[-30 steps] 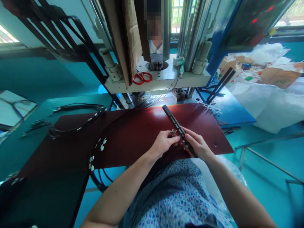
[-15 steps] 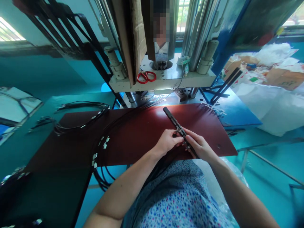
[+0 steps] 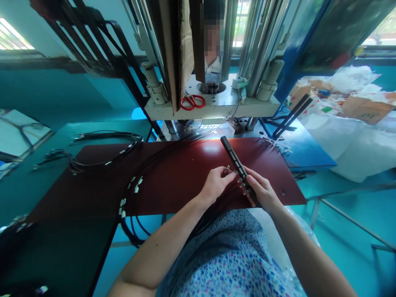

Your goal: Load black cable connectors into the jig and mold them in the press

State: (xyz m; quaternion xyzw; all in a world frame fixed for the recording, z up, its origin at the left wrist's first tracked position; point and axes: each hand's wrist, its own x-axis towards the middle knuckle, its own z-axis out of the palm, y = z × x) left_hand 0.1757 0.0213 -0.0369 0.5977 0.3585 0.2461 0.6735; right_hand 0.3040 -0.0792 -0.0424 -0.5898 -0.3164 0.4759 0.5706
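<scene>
My right hand (image 3: 262, 190) grips the near end of a long black slotted bar (image 3: 234, 159) that slants up and away over the dark red board (image 3: 185, 173). My left hand (image 3: 215, 183) is pinched on a small metal cable end (image 3: 228, 169) right beside the bar. Several metal ends sit along the bar near my fingers. Black cables (image 3: 204, 218) run from the hands down toward my lap.
A press machine (image 3: 210, 103) stands behind the board, with red scissors (image 3: 193, 101) on its plate. Cable bundles with white tags (image 3: 130, 194) lie at left. A person stands behind the press. Bags and cardboard (image 3: 349, 111) pile at right.
The bar and both hands have shifted slightly right and up in view. My left fingers have moved a little along the bar with the metal end.
</scene>
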